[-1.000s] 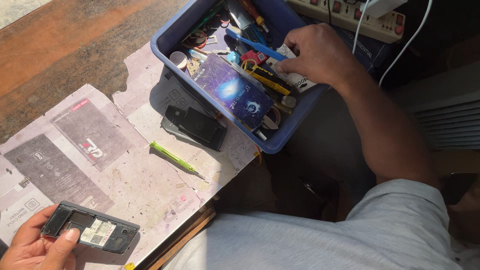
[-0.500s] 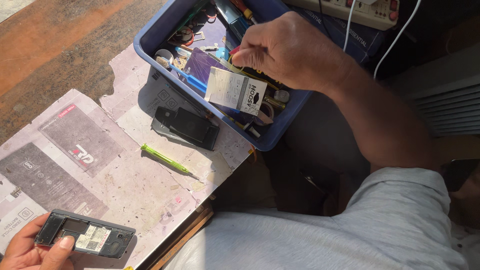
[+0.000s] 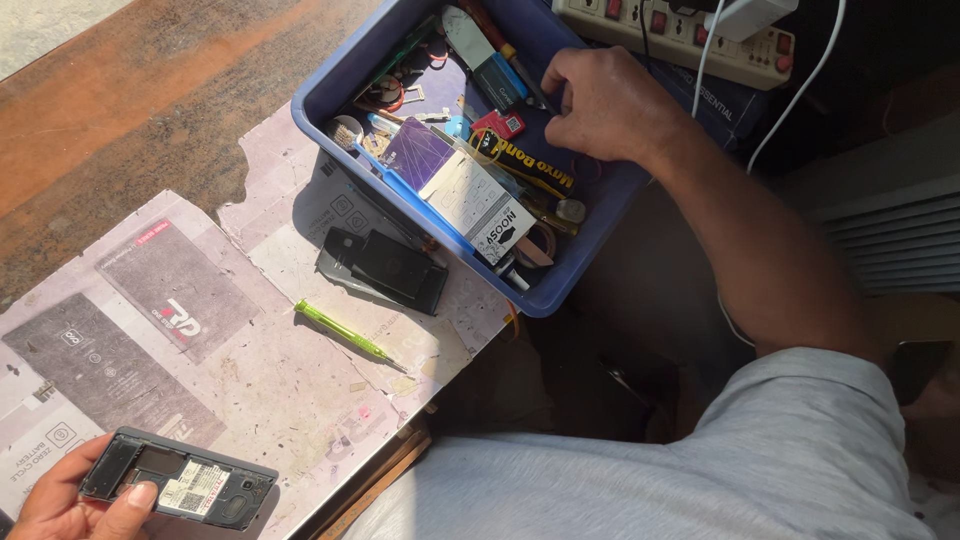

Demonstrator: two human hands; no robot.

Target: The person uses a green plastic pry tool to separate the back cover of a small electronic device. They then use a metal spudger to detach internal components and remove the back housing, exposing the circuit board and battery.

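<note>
A view from above shows a person in a grey shirt sitting at a worn table [image 3: 150, 120] covered with printed paper sheets [image 3: 200, 350]. The left hand [image 3: 75, 500], at the bottom left corner, grips an opened phone [image 3: 180, 482] with its back cover off, lying flat at the near table edge; the thumb presses on the phone's exposed inside and the other fingers curl under its end. The right hand [image 3: 605, 105] reaches into a blue plastic bin [image 3: 340, 70] at the far right edge of the table. Its fingers are bent down and bunched together among the contents, but whether they pinch anything cannot be told. The bin is crowded with small tools and parts, including a flat white and purple packet [image 3: 465, 195] lying on top and a yellow glue tube [image 3: 530, 165] just beside the hand. On the table just in front of the bin lies a black phone cover [image 3: 385, 268], and near it a green screwdriver [image 3: 345, 333]. A white power strip [image 3: 680, 40] with cables sits beyond the bin.
</note>
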